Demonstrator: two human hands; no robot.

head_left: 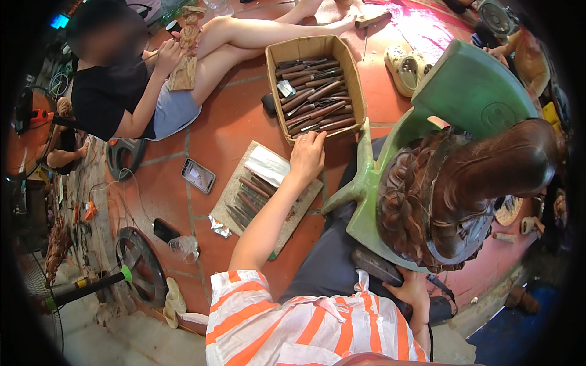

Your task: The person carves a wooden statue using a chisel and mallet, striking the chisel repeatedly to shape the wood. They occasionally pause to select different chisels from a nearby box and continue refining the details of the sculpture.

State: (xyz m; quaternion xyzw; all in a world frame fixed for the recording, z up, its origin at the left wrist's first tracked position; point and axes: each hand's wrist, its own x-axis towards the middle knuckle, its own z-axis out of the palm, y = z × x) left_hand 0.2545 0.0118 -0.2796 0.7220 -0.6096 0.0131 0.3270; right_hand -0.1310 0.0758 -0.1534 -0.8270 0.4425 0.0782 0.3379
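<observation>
Left hand: the person's left hand [307,155] is reaching out across the red tiled floor [229,119], fingers bent loosely and holding nothing, resting at the near edge of the cardboard box [354,79].
Cardboard box: it is sitting on the floor far from the person, left of the green plastic chair [470,91], and is carrying a heap of wooden-handled carving chisels [311,97] lying lengthwise.
Mat: a flat woven mat [235,189] is lying just near of the box under the outstretched forearm, bearing a second row of chisels [250,198] and a pale folded sheet [267,165].
Right hand: the right hand [410,290] is pressing against the near underside of a dark carved wooden sculpture [464,189]; whether it is gripping cannot be told.
Sculpture: it is lying tilted in the seat of the overturned green chair, at the right of the scene.
Other person: a seated person in a black top is working at far left, a hand [168,55] holding a pale wooden carving [186,49] against a bare leg.
Floor: a phone [198,175] is lying left of the mat, and a pair of pale clogs [406,67] is standing right of the box.
</observation>
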